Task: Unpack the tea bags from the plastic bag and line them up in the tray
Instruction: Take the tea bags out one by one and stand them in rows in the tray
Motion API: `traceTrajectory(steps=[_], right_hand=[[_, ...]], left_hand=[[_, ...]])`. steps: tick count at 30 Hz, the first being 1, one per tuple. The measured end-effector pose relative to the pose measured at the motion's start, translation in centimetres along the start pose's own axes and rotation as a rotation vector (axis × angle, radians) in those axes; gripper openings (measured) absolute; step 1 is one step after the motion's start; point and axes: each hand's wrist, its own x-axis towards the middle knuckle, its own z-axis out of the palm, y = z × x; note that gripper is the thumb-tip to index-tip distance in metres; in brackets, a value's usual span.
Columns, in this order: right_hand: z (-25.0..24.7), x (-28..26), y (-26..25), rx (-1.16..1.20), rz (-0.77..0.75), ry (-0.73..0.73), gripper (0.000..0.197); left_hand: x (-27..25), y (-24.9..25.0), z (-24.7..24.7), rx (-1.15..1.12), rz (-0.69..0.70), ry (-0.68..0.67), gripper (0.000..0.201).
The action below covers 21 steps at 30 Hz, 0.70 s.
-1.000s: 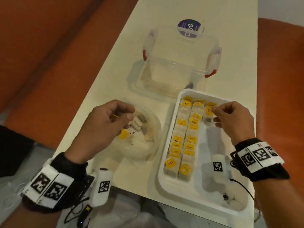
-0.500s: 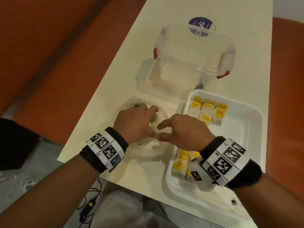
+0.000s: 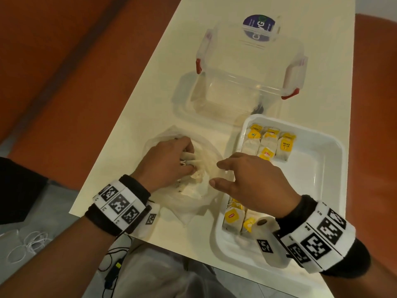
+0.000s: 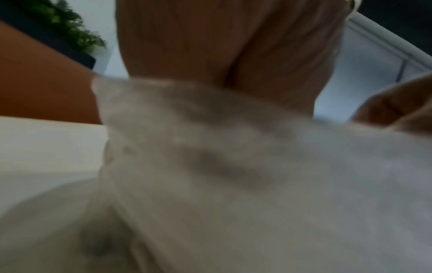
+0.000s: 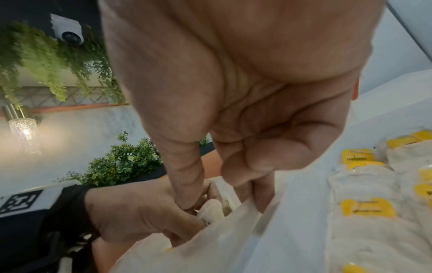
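My L hand (image 3: 169, 160) grips tea bags (image 3: 189, 157) inside plastic bag (image 3: 193, 203); R hand (image 3: 247, 183) loose and holding nothing just right of it; tray (image 3: 322, 168) further right, R side nearer.

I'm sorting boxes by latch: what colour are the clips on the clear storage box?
Red clips on the clear storage box, best in the head view.

Black wristbands (image 3: 335, 239) — white, square-coded marker tags

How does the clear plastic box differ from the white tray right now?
The clear plastic box is see-through with red latches; the white tray is opaque and latchless. The box looks empty and sits farther away; the tray holds rows of tea bags and sits nearer. Both rest on the table.
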Motion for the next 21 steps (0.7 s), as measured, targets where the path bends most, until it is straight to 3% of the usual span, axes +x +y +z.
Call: traceTrajectory(steps=[3,7,10,13,16,21], right_hand=[[0.0,-0.3,0.0,0.022,0.007,0.006,0.056],[0.2,-0.3,0.1,0.066,0.001,0.026,0.055],[0.2,-0.2,0.2,0.097,-0.011,0.045,0.053],[0.1,-0.3,0.4,0.138,-0.028,0.076,0.049],[0.0,-0.6,0.8,0.255,-0.091,0.184,0.04],[-0.9,-0.8,1.0,0.448,-0.292,0.3,0.042]], left_hand=[[-0.4,-0.7,-0.3,-0.163,-0.076,-0.071,0.031],[-0.9,-0.2,-1.1,-0.808,-0.25,-0.205,0.021],[-1.2,0.5,-1.5,-1.106,-0.322,-0.24,0.01],[-1.4,0.7,-1.4,-1.267,-0.384,-0.259,0.011],[-1.4,0.4,-0.9,-1.377,-0.37,-0.391,0.018],[-1.5,1.2,-0.9,-1.358,-0.3,-0.552,0.018]])
